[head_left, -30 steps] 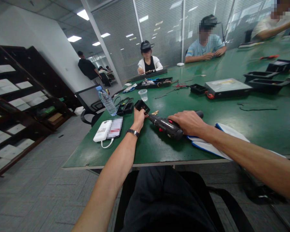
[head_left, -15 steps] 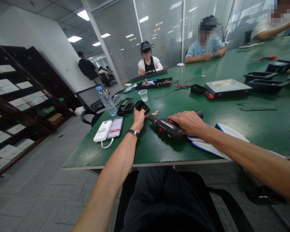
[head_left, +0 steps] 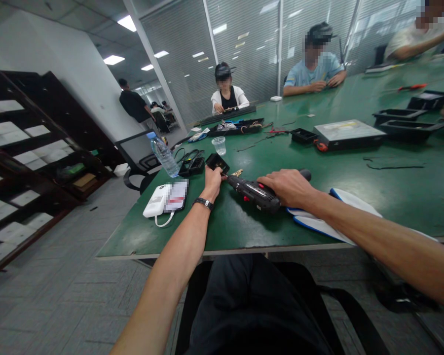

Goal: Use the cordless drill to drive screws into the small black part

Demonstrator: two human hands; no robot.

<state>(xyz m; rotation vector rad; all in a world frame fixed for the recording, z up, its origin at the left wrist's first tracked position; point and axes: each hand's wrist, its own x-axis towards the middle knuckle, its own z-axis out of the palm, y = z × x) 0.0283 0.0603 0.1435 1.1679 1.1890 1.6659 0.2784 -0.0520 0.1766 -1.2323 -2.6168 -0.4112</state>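
My right hand [head_left: 290,187] is wrapped round a black cordless screwdriver [head_left: 253,193] with red buttons, held on its side over the table. Its tip points left, at a small black box-like part [head_left: 216,162]. That part is gripped in my left hand [head_left: 213,178], whose fingers are partly hidden behind it. Tip and part meet or nearly meet; I cannot tell which. Small brass-coloured pieces [head_left: 237,173] lie just beyond the tip. Under my right forearm rests a white and blue glove [head_left: 318,223].
Left of my hands are a water bottle [head_left: 163,154], a black tray [head_left: 191,166], a white power bank [head_left: 156,201] cabled to a phone [head_left: 176,195]. A plastic cup [head_left: 219,145] stands beyond. Farther right sit a flat box [head_left: 350,134] and black trays [head_left: 407,130]. Several people are around.
My hands, the screwdriver and the black part hold almost the same position. Across the table, a co-worker's head has shifted slightly.
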